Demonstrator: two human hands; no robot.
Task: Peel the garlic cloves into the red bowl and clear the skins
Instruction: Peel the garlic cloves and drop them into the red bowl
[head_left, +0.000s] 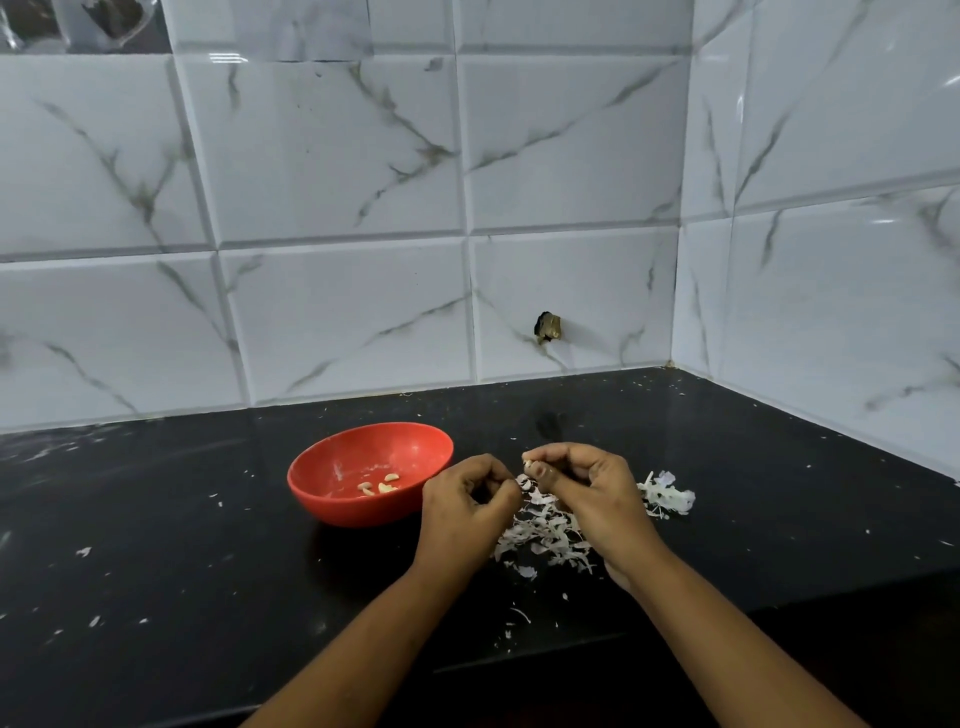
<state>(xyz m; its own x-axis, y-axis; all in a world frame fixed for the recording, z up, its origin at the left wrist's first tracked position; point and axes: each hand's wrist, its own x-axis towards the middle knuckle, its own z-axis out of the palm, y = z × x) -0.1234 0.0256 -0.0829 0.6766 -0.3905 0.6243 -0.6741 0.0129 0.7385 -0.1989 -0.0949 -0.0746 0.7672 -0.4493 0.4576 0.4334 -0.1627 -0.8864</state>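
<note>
While both hands are being held above the black surface (182, 545), a garlic clove (529, 464) is being pinched in the grip of the right hand (592, 493). The left hand (462, 501) is being held curled just beside it; whether its grip is grasping skin cannot be told. In the red bowl (337, 506) at left, peeled cloves (382, 487) are lying, with skins (540, 525) heaped under the hands.

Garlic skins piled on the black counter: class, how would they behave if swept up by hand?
Probably very light and floppy: the garlic skins are thin, curled flakes. They would likely scatter rather than slide together, as stray bits already dot the counter.
</note>
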